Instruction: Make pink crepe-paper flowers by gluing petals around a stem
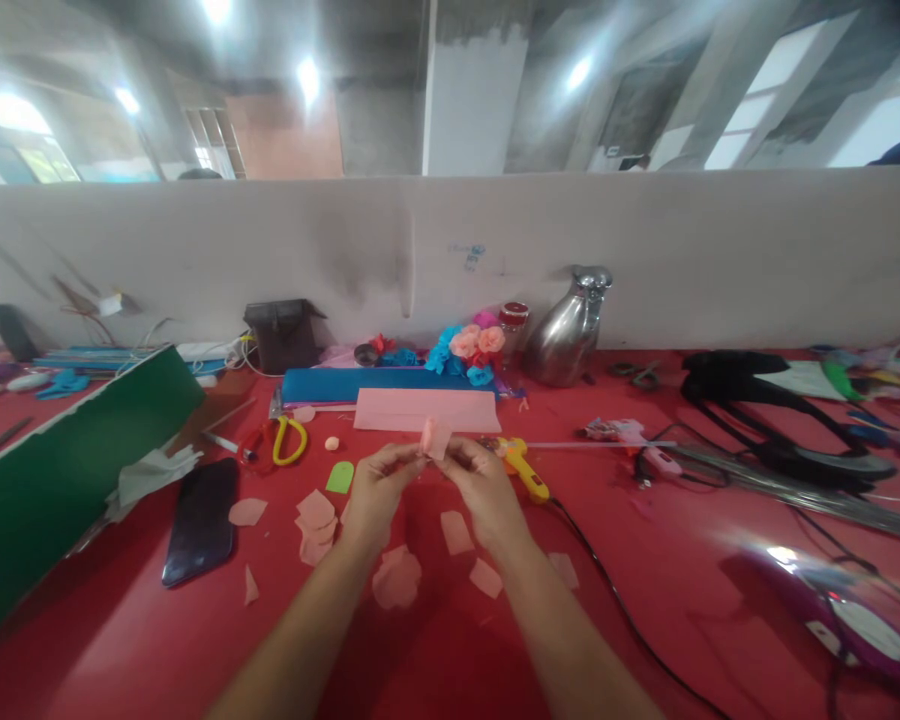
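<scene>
Between my two hands, above the red table, is a small pink paper flower piece (436,438) with curled petals. My left hand (381,490) pinches it from the left, and the fingers of my right hand (484,490) grip its right side. Cut pink paper petals (316,512) lie in a loose stack left of my left hand. More pink pieces (397,578) are on the table below and between my wrists. A green petal-shaped template (340,477) rests close to my left hand. Right of my right hand lies a yellow glue gun (523,468) with a black cord.
Behind my hands are a folded pink paper sheet (427,410), a blue roll (390,381), paper flowers (478,343) and a steel jug (568,330). Yellow-handled scissors (289,440), a phone (201,522) and a green board (82,480) are left. A pink glue gun (651,452) lies right.
</scene>
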`<state>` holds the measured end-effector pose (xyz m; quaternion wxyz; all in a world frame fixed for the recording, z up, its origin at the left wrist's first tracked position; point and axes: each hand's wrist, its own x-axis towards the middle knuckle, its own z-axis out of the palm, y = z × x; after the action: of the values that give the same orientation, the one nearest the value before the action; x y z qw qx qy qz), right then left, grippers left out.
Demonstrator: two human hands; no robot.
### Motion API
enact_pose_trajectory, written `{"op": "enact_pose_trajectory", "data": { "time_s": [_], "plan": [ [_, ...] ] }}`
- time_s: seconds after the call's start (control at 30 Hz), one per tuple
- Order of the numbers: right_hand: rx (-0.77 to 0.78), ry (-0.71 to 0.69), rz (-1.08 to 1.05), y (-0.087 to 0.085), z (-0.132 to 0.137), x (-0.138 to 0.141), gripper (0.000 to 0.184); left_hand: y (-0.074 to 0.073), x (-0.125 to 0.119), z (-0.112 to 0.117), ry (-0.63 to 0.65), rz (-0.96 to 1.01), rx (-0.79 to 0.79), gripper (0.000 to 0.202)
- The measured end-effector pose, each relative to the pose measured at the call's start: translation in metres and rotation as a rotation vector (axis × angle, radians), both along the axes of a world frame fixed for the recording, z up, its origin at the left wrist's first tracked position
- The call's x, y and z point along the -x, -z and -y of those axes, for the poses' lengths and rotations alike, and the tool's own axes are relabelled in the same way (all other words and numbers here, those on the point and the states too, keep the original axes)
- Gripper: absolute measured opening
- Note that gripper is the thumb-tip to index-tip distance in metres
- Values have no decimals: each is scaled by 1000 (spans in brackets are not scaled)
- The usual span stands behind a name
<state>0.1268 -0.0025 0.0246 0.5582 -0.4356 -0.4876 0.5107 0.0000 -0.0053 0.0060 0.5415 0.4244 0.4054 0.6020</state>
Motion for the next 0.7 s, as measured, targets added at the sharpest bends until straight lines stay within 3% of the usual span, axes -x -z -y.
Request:
{"op": "enact_pose_trajectory", "data": {
  "time_s": [0.7],
  "plan": [
    [-98, -9, 73, 2, -2, -3, 15, 0, 1, 0, 10, -63, -15, 17]
  ]
}}
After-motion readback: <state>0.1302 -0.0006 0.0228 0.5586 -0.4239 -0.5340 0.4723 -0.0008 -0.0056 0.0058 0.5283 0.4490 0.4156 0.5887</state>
